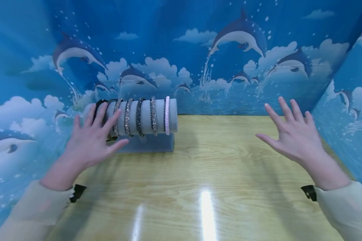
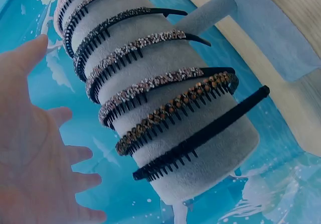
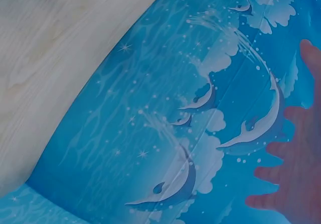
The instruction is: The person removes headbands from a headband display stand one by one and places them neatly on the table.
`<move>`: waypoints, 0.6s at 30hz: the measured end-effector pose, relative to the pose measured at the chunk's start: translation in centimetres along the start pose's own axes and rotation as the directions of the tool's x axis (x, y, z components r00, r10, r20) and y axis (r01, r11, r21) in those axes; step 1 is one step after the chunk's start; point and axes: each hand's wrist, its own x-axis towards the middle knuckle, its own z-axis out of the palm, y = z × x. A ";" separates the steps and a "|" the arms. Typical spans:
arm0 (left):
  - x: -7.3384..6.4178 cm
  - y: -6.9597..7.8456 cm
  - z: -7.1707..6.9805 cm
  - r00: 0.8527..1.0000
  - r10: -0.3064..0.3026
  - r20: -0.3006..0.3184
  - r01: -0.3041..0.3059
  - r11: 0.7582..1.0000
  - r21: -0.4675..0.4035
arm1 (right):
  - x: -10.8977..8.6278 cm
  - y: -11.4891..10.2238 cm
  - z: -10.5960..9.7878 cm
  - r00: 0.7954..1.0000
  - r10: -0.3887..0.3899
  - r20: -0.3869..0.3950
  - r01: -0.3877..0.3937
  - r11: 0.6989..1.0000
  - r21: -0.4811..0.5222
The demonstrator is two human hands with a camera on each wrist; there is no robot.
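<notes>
Several toothed headbands sit around a grey velvet roll stand point(image 1: 146, 115) at the left of the table. A pale pink headband point(image 1: 167, 115) is at the roll's right end; beside it run glittery and dark ones. In the left wrist view, a plain black headband point(image 2: 205, 133) and one with brown beads point(image 2: 175, 108) are at the near end. My left hand point(image 1: 88, 140), fingers spread, hovers before the stand's left end and hides part of it; the left wrist view shows it apart from the headbands. Off to the right, my right hand point(image 1: 295, 139) is spread in the air, holding nothing.
The wood-grain table point(image 1: 217, 160) carries the stand's base point(image 1: 151, 144). A blue dolphin-printed backdrop point(image 1: 181, 50) rises behind the table and along both sides. Dark bands point(image 1: 309, 193) show at the sleeve cuffs.
</notes>
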 end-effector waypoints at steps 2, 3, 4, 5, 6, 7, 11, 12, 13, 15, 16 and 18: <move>0.0 -0.3 -0.1 1.000 -0.004 -0.003 0.004 1.000 0.001 | 0.4 -0.4 -0.1 1.000 -0.008 0.000 0.008 1.000 0.001; 0.0 -0.4 -0.1 1.000 -0.008 -0.003 0.008 1.000 0.001 | 0.6 -0.6 -0.2 1.000 -0.014 -0.001 0.014 1.000 0.005; -0.1 -0.6 -0.1 1.000 -0.013 -0.004 0.013 1.000 0.002 | 0.9 -0.8 -0.3 1.000 -0.020 -0.002 0.020 1.000 0.008; -0.1 -0.8 -0.2 1.000 -0.018 -0.005 0.018 1.000 0.005 | 1.1 -1.1 -0.3 1.000 -0.028 -0.002 0.028 1.000 0.009; -0.1 -1.0 -0.2 1.000 -0.023 -0.006 0.023 1.000 0.005 | 1.4 -1.4 -0.4 0.999 -0.036 -0.003 0.036 0.999 0.013; -0.1 -1.2 -0.2 1.000 -0.027 -0.004 0.027 1.000 0.005 | 1.6 -1.8 -0.4 0.999 -0.046 -0.001 0.046 0.999 0.015; -0.2 -2.0 -0.1 0.999 -0.041 0.002 0.041 0.999 -0.008 | 2.5 -3.2 -0.7 0.996 -0.084 0.004 0.084 0.996 0.018; -0.2 -2.2 -0.1 0.999 -0.044 0.004 0.044 0.999 -0.011 | 2.8 -3.5 -0.8 0.996 -0.091 0.004 0.091 0.996 0.018; -0.2 -2.4 -0.2 0.999 -0.047 0.007 0.047 0.999 -0.014 | 3.0 -3.9 -0.8 0.995 -0.098 0.004 0.098 0.995 0.017; -0.3 -2.7 -0.2 0.999 -0.052 0.009 0.052 0.999 -0.013 | 3.4 -4.5 -1.0 0.994 -0.111 0.003 0.111 0.994 0.018; -0.3 -2.9 -0.3 0.998 -0.055 0.009 0.055 0.998 -0.014 | 3.7 -4.9 -1.0 0.993 -0.117 0.002 0.117 0.993 0.020; -0.3 -3.1 -0.4 0.998 -0.061 0.008 0.061 0.998 -0.021 | 4.2 -5.5 -1.2 0.992 -0.129 -0.003 0.129 0.991 0.025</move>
